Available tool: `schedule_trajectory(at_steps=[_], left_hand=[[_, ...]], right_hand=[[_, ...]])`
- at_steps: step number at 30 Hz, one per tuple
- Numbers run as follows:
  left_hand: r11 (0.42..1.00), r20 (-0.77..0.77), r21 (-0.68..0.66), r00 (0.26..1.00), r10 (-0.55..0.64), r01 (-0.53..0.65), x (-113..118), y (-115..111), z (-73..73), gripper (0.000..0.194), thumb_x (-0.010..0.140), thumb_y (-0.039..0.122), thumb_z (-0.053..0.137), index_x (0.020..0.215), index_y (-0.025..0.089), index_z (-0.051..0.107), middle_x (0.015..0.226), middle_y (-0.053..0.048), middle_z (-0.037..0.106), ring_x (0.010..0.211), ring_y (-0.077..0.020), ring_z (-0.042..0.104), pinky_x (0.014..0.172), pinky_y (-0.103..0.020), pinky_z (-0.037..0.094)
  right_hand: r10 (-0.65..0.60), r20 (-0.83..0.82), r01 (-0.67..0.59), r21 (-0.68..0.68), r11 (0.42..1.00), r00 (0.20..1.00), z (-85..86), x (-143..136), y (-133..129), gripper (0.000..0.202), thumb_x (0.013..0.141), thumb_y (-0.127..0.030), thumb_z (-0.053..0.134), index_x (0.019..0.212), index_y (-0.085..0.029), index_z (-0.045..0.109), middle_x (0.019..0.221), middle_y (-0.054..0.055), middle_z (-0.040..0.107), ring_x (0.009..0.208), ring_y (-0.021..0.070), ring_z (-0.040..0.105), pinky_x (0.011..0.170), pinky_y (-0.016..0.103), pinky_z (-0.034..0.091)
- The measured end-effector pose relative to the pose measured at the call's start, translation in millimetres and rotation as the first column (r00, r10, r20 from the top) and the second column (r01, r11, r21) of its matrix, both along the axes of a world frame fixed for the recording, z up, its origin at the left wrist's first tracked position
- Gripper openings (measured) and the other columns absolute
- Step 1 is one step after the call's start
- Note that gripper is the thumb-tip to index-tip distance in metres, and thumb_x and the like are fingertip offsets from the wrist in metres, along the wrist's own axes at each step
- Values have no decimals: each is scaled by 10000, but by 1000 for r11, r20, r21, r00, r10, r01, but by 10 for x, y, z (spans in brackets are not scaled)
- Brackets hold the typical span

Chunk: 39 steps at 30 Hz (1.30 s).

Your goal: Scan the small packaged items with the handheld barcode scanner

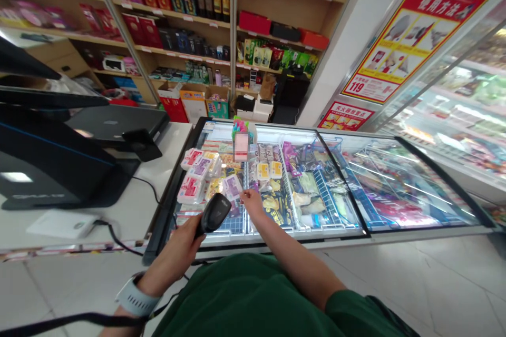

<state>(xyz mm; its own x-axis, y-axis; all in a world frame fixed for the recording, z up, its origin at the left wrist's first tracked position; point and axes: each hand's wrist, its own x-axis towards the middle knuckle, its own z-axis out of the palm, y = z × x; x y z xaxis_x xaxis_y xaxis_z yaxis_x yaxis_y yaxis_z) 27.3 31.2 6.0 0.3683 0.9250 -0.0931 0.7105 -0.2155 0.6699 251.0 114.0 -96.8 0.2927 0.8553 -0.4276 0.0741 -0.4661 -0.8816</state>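
Note:
My left hand (182, 242) is closed round the handle of a black barcode scanner (215, 211), whose head points up and to the right. Between the fingertips of my right hand (253, 204) is the edge of a clear food pack with a purple and white label (232, 186). The scanner head is just below and left of this pack. To the left, several clear packs with red labels (191, 189) and purple labels (201, 167) are stacked on the freezer's glass top. Two packs with yellow labels (269, 170) lie side by side beyond my right hand.
The glass-topped chest freezer (343, 234) holds bagged goods in wire baskets. A white counter (166, 168) on the left carries a black checkout machine (51, 152) and a white box-shaped device (63, 224). Stocked shelves (177, 10) stand behind. A black cable (126, 247) runs near my left arm.

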Motion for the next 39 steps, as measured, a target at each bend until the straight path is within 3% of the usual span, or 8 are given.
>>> schedule_trajectory(at_steps=[5,14,21,32,35,39], left_hand=[[994,32,-23,994,-105,105,246,151,161,442,853,272,440,1275,142,415,1256,-166,584,1158,-274,566,1003,-463,420],[963,80,-36,962,-263,266,643,323,373,409,861,284,458,1241,133,451,1213,-156,599,1122,-270,568,985,-447,421],[953,64,-79,956,-287,292,748,383,436,361,848,304,469,1172,144,477,1160,-151,619,1080,-281,591,954,-447,439],[957,86,-74,958,-273,279,784,425,385,368,839,294,463,1181,160,467,1161,-139,621,1087,-278,592,957,-455,443],[960,77,-72,962,-264,269,773,424,366,383,841,302,460,1189,143,470,1167,-156,621,1090,-285,593,960,-464,443],[972,86,-44,970,-228,232,691,388,282,438,830,314,477,1226,127,473,1206,-162,615,1130,-288,581,989,-465,433]], right_hand=[[-63,135,40,165,985,989,26,450,-88,87,794,-243,591,837,-179,631,716,-9,653,635,134,627,636,228,481],[-192,241,134,235,963,952,96,951,-237,122,798,-260,573,877,-188,631,771,10,665,722,162,628,722,260,482],[-240,219,184,247,951,946,82,1042,-270,123,790,-264,582,881,-195,626,781,4,664,747,162,624,738,257,479],[-234,214,181,239,954,948,154,1042,-276,115,792,-273,583,848,-187,636,759,4,664,727,159,622,718,251,478],[-261,114,236,194,952,959,121,1031,-223,113,775,-260,609,842,-174,639,731,-3,658,677,146,620,673,235,474],[-333,-109,336,16,942,937,55,1008,-50,78,789,-221,593,756,-162,631,638,-19,623,593,114,601,586,201,451]])
